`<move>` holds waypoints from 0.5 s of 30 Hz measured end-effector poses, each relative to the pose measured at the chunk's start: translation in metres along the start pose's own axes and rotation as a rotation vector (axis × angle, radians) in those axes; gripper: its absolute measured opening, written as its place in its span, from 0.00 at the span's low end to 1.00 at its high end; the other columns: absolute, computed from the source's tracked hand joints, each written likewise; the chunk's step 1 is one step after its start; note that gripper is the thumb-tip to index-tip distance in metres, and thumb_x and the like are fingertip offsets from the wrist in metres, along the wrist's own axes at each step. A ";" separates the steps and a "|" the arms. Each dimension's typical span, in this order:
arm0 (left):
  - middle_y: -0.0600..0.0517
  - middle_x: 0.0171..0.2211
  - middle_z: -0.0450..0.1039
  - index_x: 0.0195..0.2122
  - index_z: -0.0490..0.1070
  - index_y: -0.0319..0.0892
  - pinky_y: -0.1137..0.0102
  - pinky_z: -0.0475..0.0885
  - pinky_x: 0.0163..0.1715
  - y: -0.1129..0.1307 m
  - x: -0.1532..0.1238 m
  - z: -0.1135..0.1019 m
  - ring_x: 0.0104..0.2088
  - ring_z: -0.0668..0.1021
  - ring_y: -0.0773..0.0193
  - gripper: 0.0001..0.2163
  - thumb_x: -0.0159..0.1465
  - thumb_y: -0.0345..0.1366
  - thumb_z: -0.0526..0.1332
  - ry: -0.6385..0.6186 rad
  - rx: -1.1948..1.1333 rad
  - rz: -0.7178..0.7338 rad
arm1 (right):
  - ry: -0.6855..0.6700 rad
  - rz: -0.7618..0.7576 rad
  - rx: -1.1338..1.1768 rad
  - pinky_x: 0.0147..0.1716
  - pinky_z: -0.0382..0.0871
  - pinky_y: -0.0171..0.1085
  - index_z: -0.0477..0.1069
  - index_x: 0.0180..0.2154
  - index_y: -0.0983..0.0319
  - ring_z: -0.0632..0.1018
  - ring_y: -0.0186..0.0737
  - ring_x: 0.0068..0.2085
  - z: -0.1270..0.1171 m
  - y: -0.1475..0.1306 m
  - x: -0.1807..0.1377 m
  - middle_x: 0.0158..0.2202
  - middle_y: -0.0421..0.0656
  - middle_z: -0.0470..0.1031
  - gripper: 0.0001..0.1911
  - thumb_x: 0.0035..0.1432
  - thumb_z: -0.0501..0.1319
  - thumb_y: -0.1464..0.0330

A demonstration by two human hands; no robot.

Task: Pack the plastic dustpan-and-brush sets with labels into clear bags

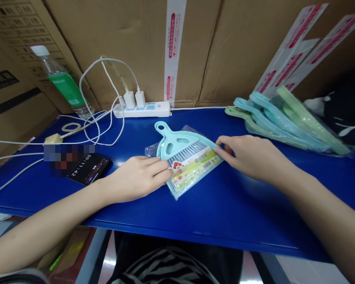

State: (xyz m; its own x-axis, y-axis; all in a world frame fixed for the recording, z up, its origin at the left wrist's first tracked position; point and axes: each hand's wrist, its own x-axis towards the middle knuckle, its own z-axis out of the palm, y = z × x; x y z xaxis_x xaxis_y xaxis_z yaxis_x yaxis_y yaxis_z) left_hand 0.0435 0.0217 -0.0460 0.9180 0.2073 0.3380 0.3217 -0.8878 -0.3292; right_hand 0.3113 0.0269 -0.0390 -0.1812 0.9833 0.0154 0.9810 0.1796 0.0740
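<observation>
A small light-blue dustpan and brush set [185, 156] in a clear plastic bag with a printed card lies on the blue table [212, 209]. My left hand [138, 177] rests on the table with its fingertips pressed together on the bag's left edge. My right hand [245, 154] pinches the bag's right corner between thumb and fingers.
A pile of blue and green dustpan sets [283, 118] lies at the back right. A white power strip [143, 109] with chargers and cables, a plastic bottle [63, 85] and a phone [88, 169] sit at the left. Cardboard boxes [130, 43] wall the back.
</observation>
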 end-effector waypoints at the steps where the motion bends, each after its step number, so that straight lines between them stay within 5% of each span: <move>1: 0.54 0.28 0.71 0.37 0.68 0.39 0.72 0.67 0.26 0.000 0.000 0.000 0.26 0.73 0.67 0.11 0.71 0.29 0.48 -0.009 0.000 -0.003 | 0.000 0.001 -0.002 0.21 0.51 0.35 0.70 0.32 0.59 0.76 0.45 0.27 0.000 0.000 0.000 0.26 0.43 0.78 0.12 0.61 0.50 0.63; 9: 0.54 0.31 0.71 0.43 0.69 0.43 0.74 0.68 0.26 -0.001 -0.004 -0.001 0.27 0.73 0.69 0.10 0.70 0.27 0.49 -0.082 0.052 0.021 | 0.078 -0.068 0.005 0.20 0.51 0.35 0.70 0.32 0.59 0.73 0.41 0.23 0.007 0.006 0.001 0.24 0.42 0.76 0.14 0.60 0.49 0.63; 15: 0.54 0.30 0.71 0.39 0.68 0.42 0.73 0.68 0.25 0.000 -0.002 -0.001 0.26 0.73 0.68 0.10 0.70 0.26 0.48 -0.056 0.074 0.037 | 0.003 -0.009 -0.017 0.21 0.52 0.35 0.69 0.32 0.59 0.75 0.44 0.26 0.000 0.000 0.001 0.26 0.43 0.78 0.12 0.61 0.50 0.64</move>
State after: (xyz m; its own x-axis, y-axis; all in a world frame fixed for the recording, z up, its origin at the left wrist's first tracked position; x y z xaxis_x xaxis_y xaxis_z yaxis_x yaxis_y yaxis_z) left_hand 0.0417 0.0212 -0.0457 0.9405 0.1993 0.2753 0.3016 -0.8627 -0.4059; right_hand 0.3115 0.0275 -0.0394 -0.1901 0.9816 0.0175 0.9780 0.1877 0.0911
